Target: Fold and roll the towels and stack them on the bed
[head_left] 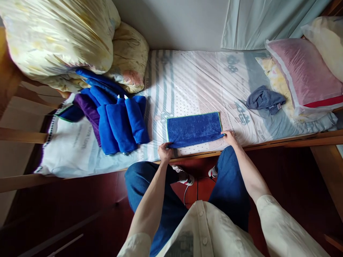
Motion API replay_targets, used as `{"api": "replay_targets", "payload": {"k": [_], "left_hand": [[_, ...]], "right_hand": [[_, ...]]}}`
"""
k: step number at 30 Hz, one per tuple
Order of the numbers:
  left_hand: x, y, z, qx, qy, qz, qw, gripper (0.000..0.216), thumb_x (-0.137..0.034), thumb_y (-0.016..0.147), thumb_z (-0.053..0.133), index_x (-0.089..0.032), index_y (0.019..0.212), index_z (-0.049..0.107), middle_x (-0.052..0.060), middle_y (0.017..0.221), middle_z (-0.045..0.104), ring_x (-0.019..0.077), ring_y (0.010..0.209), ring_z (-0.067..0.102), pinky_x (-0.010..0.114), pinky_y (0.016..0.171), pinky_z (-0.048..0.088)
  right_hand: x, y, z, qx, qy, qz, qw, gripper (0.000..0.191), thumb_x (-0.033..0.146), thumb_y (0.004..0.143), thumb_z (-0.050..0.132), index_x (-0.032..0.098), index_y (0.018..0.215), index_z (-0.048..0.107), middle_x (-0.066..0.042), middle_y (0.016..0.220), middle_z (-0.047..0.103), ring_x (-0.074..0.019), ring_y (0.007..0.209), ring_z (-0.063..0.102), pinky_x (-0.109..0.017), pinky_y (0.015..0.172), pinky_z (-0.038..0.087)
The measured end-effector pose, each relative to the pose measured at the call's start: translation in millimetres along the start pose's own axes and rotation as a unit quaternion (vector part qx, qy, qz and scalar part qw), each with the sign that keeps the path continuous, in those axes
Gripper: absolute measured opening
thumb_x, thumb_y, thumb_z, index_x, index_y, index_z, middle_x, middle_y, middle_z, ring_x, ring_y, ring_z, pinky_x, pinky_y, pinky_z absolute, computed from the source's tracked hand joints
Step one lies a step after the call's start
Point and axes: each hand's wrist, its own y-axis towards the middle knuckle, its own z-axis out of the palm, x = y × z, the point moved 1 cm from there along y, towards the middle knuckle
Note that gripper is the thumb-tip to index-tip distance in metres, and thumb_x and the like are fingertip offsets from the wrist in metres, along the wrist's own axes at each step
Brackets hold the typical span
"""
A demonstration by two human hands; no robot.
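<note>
A dark blue towel (194, 127) with a light green edge lies flat as a long rectangle on the bed, near its front edge. My left hand (165, 152) pinches the towel's near left corner. At the near right corner, my right hand (228, 137) grips the cloth between thumb and fingers. The strip along the near edge looks slightly turned up between both hands. To the left rest several rolled bright blue towels (122, 125), side by side and partly stacked, with a purple towel (89, 116) beside them.
Yellowish bedding bundles (64, 35) are piled at the back left. A crumpled grey cloth (264, 99) lies on the right of the printed bed sheet (195, 82). Behind it sits a bagged pink pillow (305, 71). The wooden bed rail (294, 141) runs along the front, close to my knees.
</note>
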Motion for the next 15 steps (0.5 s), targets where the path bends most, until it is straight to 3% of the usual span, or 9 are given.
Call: {"api": "replay_targets", "payload": {"k": [7,12,15], "left_hand": [[9.4,-0.9,-2.9,0.000,-0.072,0.035,0.997,0.028,-0.023,0.075,0.060,-0.021,0.096,0.078,0.008,0.114,0.078,0.0268,0.116,0.068,0.043,0.109,0.051],[16.6,0.6,-1.2,-0.009,-0.046,-0.044,0.998,0.033,-0.035,0.083,0.060,-0.018,0.106,0.078,0.010,0.098,0.074,0.0245,0.089,0.069,0.039,0.088,0.056],[21.5,3.9,-0.4,-0.001,-0.029,-0.043,0.999,0.030,-0.040,0.088,0.058,-0.017,0.100,0.075,0.009,0.091,0.071,0.0236,0.085,0.068,0.037,0.083,0.055]], "right_hand": [[-3.1,1.9,5.4,-0.015,0.031,-0.018,0.999,0.043,-0.003,0.078,0.061,0.023,0.104,0.083,-0.004,0.124,0.079,-0.0232,0.123,0.072,-0.040,0.115,0.053],[-13.3,2.6,1.6,-0.020,0.084,0.035,0.996,0.031,0.009,0.085,0.064,0.021,0.108,0.082,-0.008,0.114,0.081,-0.0241,0.107,0.076,-0.038,0.102,0.059],[-18.8,4.4,0.2,-0.029,0.099,0.046,0.994,0.024,0.019,0.088,0.065,0.019,0.107,0.081,-0.009,0.105,0.081,-0.0246,0.100,0.075,-0.038,0.096,0.060]]}}
